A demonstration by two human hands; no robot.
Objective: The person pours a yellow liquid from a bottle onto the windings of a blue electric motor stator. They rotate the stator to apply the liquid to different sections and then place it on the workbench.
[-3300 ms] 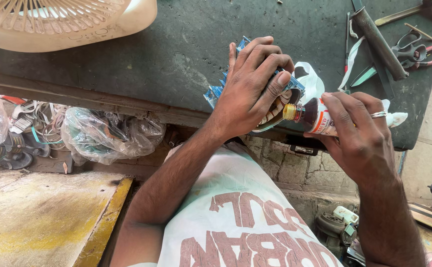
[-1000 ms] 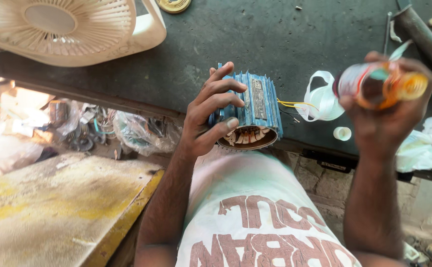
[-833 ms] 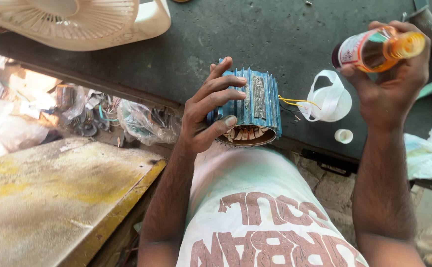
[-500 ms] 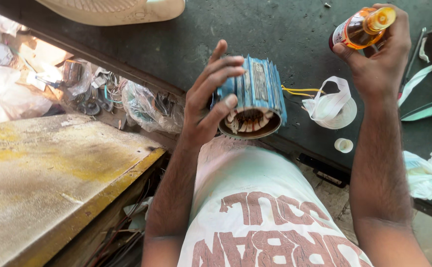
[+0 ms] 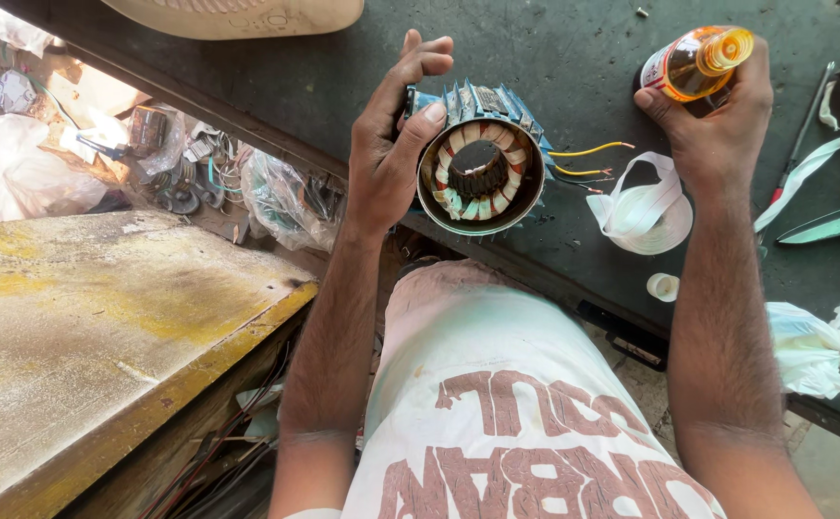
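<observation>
My left hand grips a blue finned motor stator at the edge of the dark workbench. Its open end faces me, showing the windings tied with white and coloured tape. Yellow wires trail from it to the right. My right hand holds a small clear bottle of amber liquid, tilted with its orange neck toward the upper right, above the bench. A loop of white tape lies on the bench between both hands.
A white cap lies near the bench edge and a crumpled white plastic bag farther right. Hand tools sit at the right edge. A cream fan base rests at the top. A yellowed wooden table stands at left, with scrap bags behind.
The view has shifted left and closer. My left hand tilted the stator so its open end faces me. My right hand raised the bottle higher over the bench.
</observation>
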